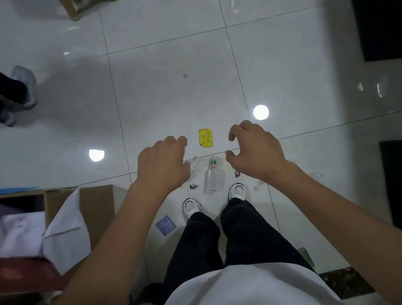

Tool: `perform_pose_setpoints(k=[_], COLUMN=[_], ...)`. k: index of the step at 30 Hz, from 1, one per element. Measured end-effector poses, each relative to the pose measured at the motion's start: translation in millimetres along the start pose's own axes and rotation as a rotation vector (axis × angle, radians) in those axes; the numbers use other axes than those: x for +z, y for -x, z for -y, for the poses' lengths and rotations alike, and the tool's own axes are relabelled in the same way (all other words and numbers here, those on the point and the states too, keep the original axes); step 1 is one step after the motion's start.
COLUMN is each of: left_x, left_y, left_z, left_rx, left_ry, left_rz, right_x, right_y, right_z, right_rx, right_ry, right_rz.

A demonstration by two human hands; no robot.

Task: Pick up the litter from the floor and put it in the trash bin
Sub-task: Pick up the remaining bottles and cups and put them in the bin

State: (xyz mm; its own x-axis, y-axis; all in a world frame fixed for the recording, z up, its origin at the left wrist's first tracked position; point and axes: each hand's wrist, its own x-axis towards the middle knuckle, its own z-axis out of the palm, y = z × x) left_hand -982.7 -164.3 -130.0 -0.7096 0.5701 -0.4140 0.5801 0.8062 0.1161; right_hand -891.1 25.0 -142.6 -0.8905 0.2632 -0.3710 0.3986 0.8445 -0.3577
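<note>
Centre frame: our left hand [162,164] and right hand [255,148], loosely curled, holding nothing. On the floor [171,90] beneath: clear bottle [212,177], yellow packet [206,138], blue wrapper [165,224]. Risk, we judge: nudged bottle rolls away; small scraps missed.

We're looking at a dim, cool scene: two round lamp reflections [260,112] glare off the glossy floor [171,90], a soft shadow [76,112] pools upper left, and we see wide-angle bending and softness toward the edges
</note>
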Motion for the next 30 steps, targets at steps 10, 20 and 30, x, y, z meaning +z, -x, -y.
perform_pose_setpoints(k=[10,20,30], left_x=[28,118,233], left_y=[-64,-114,-151], left_z=[-19,6,56], left_rx=[-0.054,-0.064,-0.117], left_ry=[0.04,0.086,0.063], left_rz=[-0.012,0.042,0.116], right_x=[10,85,202], right_y=[-52,-119,-168], right_z=[-51,-53,-74], right_rx=[-0.012,-0.044,-0.036], right_ry=[0.015,0.0,0.073], right_rz=[0.037,0.051,0.123])
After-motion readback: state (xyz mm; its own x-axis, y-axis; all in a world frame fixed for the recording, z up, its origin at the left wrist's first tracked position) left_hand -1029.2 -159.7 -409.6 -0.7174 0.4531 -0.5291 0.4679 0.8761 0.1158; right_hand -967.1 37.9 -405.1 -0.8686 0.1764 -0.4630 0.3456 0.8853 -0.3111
